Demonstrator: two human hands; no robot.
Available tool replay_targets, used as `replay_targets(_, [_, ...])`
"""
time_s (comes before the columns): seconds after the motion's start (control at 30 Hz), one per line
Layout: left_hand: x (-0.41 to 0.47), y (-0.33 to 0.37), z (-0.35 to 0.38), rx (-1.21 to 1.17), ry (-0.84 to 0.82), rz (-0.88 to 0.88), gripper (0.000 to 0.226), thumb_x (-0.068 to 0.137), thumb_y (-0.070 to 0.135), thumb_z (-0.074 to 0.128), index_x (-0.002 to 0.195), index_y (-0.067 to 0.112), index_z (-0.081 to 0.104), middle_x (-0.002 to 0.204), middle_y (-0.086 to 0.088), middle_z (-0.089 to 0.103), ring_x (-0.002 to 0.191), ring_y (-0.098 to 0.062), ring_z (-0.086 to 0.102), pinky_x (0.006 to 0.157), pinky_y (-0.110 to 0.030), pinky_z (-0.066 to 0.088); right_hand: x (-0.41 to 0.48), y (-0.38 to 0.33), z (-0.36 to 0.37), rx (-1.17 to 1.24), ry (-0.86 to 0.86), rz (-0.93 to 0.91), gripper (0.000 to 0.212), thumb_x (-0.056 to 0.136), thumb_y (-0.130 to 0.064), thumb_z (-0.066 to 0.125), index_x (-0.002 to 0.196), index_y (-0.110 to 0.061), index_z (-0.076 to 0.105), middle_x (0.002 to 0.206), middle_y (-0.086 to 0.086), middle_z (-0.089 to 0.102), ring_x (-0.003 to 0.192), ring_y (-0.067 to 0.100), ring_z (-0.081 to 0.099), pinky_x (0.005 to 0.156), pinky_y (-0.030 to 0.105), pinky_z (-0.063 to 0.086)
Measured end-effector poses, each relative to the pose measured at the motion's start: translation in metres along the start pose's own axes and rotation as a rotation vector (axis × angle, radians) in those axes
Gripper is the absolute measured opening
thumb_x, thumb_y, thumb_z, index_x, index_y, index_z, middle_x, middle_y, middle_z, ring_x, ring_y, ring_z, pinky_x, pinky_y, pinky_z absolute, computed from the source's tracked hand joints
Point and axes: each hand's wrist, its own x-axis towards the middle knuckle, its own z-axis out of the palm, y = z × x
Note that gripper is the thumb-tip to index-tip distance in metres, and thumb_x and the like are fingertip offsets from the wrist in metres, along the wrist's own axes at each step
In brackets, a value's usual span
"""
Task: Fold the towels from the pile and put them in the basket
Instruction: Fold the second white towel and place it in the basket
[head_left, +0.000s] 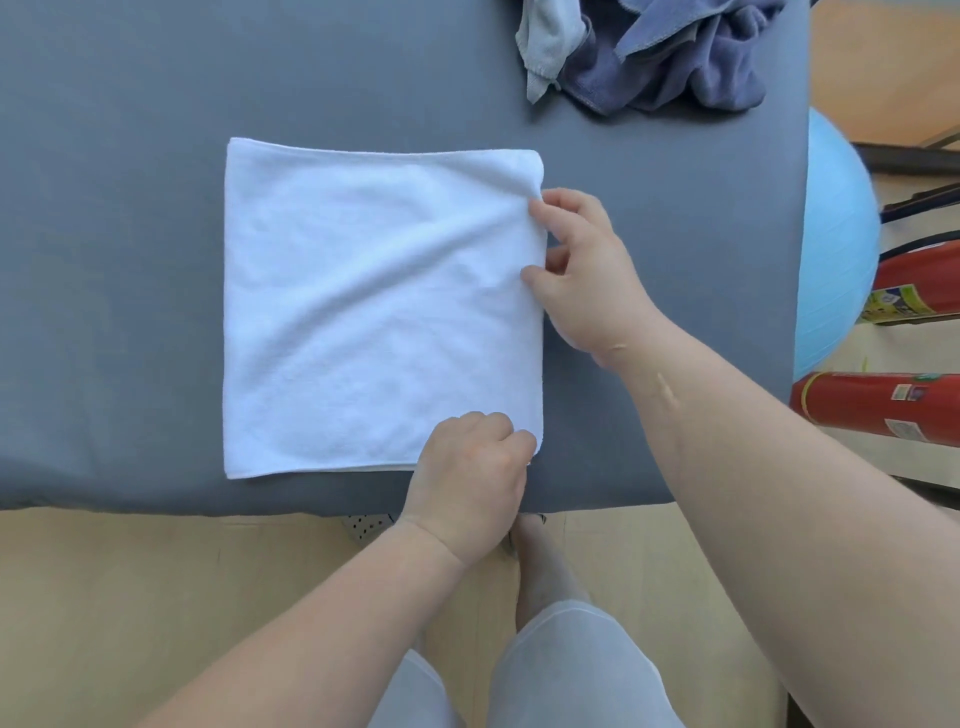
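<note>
Grey tabletop (130, 260), white square terry towel (363, 312) lying flat. Left hand (470, 467) grips its near-right corner; right hand (587, 265) pinches its right edge.

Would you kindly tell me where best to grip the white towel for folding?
Probably at its two right-hand corners, coming from the right: the white towel lies flat, and the left hand and right hand both pinch that edge.

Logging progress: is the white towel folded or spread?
Folded: the white towel shows a second layer under its near edge. Left hand and right hand grip it.
</note>
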Motion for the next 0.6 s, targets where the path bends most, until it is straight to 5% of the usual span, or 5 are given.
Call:
replay_targets(0.1, [0.002,-0.002,0.012,0.038,-0.032,-0.005,0.028,0.059,-0.006,0.068,0.060,0.013,0.048,0.058,-0.004,0.038,0.054,-0.027,0.037,0.048,-0.035,0.031,0.002,0.014,0.006,0.041,-0.089,0.055,0.064,0.091,-0.005,0.057,0.151,-0.018,0.042,0.151,-0.015,0.029,0.100,0.001,0.052,0.093,0.013,0.045])
replay_targets(0.27, [-0.002,-0.004,0.006,0.023,-0.045,0.029,0.023,0.060,0.001,0.066,0.059,0.014,0.047,0.057,-0.003,0.037,0.054,-0.026,0.036,0.048,-0.033,0.030,0.003,0.014,0.004,0.058,-0.065,0.050,0.061,0.093,-0.010,0.061,0.151,-0.017,0.043,0.152,-0.014,0.030,0.083,-0.007,0.055,0.084,0.009,0.043])
replay_targets(0.4, [-0.004,-0.007,-0.009,-0.056,0.017,-0.035,0.033,0.084,0.037,0.063,0.065,0.011,0.059,0.061,-0.002,0.046,0.057,-0.025,0.043,0.051,-0.037,0.039,-0.003,0.006,0.011,-0.280,0.129,-0.003,0.058,0.094,-0.032,0.064,0.147,-0.016,0.047,0.154,0.000,0.031,0.115,0.021,0.053,0.103,0.035,0.042])
replay_targets(0.5, [0.011,-0.031,-0.035,-0.023,0.213,-0.117,0.028,0.094,0.029,0.054,0.088,0.006,0.069,0.081,-0.009,0.060,0.070,-0.032,0.053,0.063,-0.044,0.043,-0.008,-0.010,0.026,-0.618,0.276,-0.130,0.057,0.095,-0.041,0.058,0.146,-0.018,0.047,0.160,0.009,0.029,0.139,0.032,0.034,0.110,0.044,0.026])
replay_targets(0.6, [0.033,-0.069,-0.057,0.159,0.271,-0.300,0.040,0.094,0.031,0.049,0.124,0.008,0.063,0.123,-0.014,0.062,0.109,-0.039,0.057,0.091,-0.048,0.045,-0.002,-0.022,0.054,-0.747,0.108,-0.205,0.063,0.102,-0.046,0.040,0.158,-0.019,0.027,0.168,0.007,0.008,0.154,0.030,0.005,0.121,0.048,0.003])
